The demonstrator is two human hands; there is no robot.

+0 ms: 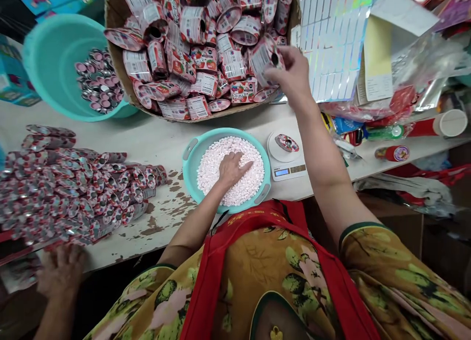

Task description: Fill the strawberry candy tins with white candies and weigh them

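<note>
My left hand (231, 169) rests on small pale pink candies (221, 148) that fill a turquoise basin (190, 180); its thumb is spread and the fingertips are partly sunk among them. Up at the right side of a cardboard box (119, 70), my right hand (292, 77) pinches a red-and-white printed candy container (262, 60) with a dark round hole in it. Many similar containers (206, 58) lie jumbled in the box. Right of the basin, a digital scale (289, 172) carries one such container (287, 143) on its round white platform.
Containers (91, 193) stand packed in rows on the left, with another person's hand (62, 266) by them at the table edge. A larger turquoise tub (51, 70) holds small round metallic caps (99, 82). Shiny sticker sheets (331, 45) and plastic wrappings (423, 60) lie right.
</note>
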